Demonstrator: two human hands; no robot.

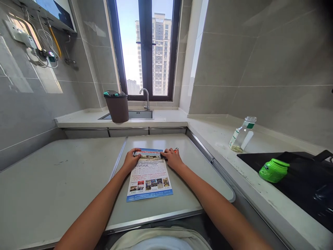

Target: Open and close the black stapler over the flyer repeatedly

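Observation:
A printed flyer [149, 170] with red headings, small photos and a blue bottom band lies flat on the pale tabletop. My left hand [131, 160] is closed at the flyer's upper left edge, thumb and fingers on the paper. At the upper right edge, my right hand [173, 159] is closed around a small dark object [163, 157]. A bit of orange and green shows by its knuckles. The fingers cover most of that object, so its kind cannot be made out.
The pale table [65, 173] has a seam left of the flyer. Behind it, a brown bin [117, 109] stands by the sink [140, 114]. On the right counter are a tilted glass jar [243, 135] and a tilted green jar [273, 170] by a black cooktop [301, 194].

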